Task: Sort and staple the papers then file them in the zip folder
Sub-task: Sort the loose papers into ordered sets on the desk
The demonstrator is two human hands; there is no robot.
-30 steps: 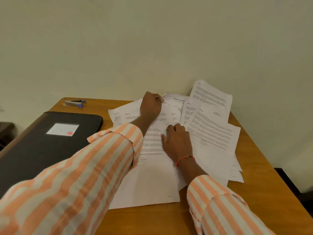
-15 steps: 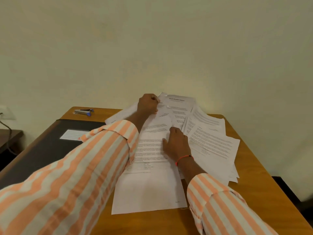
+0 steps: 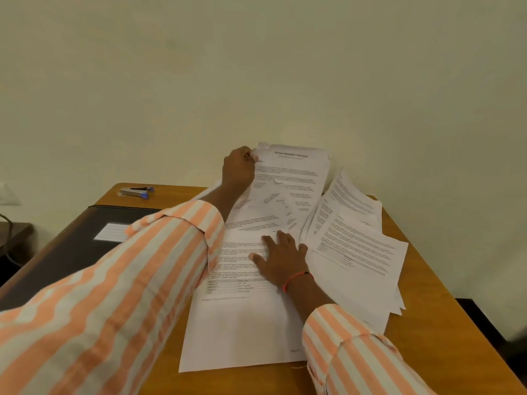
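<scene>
— What lies at the left of the wooden counter?

— A flat black zip folder with a white label, and behind it a small metal stapler with blue ends, near the far edge.

— And the hands?

— The left hand, sleeve striped orange and white, reaches far forward and pinches the top corner of a printed sheet, lifting it so the page curves up against the pale wall. The right hand, a red thread at the wrist, lies open and flat, fingers spread, pressing the papers.

— Any room left?

— More loose white sheets fan out rightward, overlapping; bare wood shows along the right and near edges.
</scene>
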